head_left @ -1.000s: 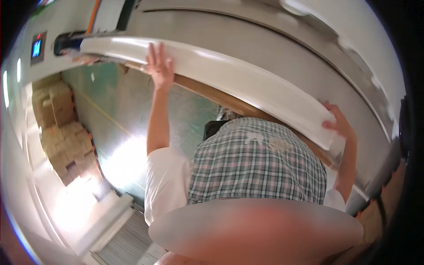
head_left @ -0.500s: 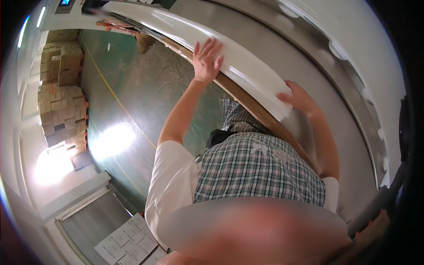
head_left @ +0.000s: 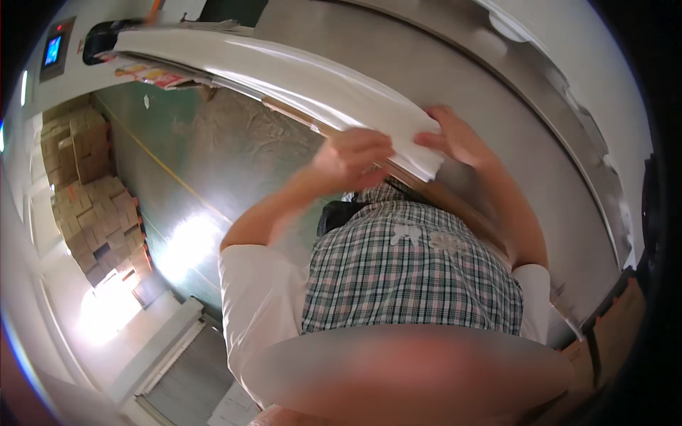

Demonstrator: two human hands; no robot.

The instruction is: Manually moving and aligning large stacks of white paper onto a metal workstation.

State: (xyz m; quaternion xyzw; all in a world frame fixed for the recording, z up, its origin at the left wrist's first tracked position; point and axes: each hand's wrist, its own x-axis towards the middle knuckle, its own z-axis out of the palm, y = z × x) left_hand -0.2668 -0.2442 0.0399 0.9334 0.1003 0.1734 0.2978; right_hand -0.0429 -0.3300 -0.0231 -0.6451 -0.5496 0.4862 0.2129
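Note:
A long, glossy white sheet point(head_left: 312, 78), like plastic film, lies in a curved strip along the near edge of the grey table. My right hand point(head_left: 458, 142) is at its right end, with the thumb on top and the fingers bent round the far side. At the near edge, my left hand point(head_left: 352, 156) is closed, its fingers pressed together against the sheet and pointing right. Motion blurs it slightly, and its fingertips are partly hidden. A brown strip point(head_left: 455, 202) runs along the table edge below both hands, in front of my checked apron point(head_left: 412, 277).
The grey tabletop point(head_left: 497, 128) reaches back to a raised metal rail point(head_left: 540, 110). Colourful flat sheets point(head_left: 153, 73) stick out at the far left end, near a panel with a lit screen point(head_left: 53, 50). Stacked cardboard boxes point(head_left: 92, 220) stand on the left beyond the green floor point(head_left: 170, 142).
My left hand has come off the top of the sheet, moved right and nearer, and closed at the near edge. My right hand has shifted slightly left and away, and the sheet's right end has moved left.

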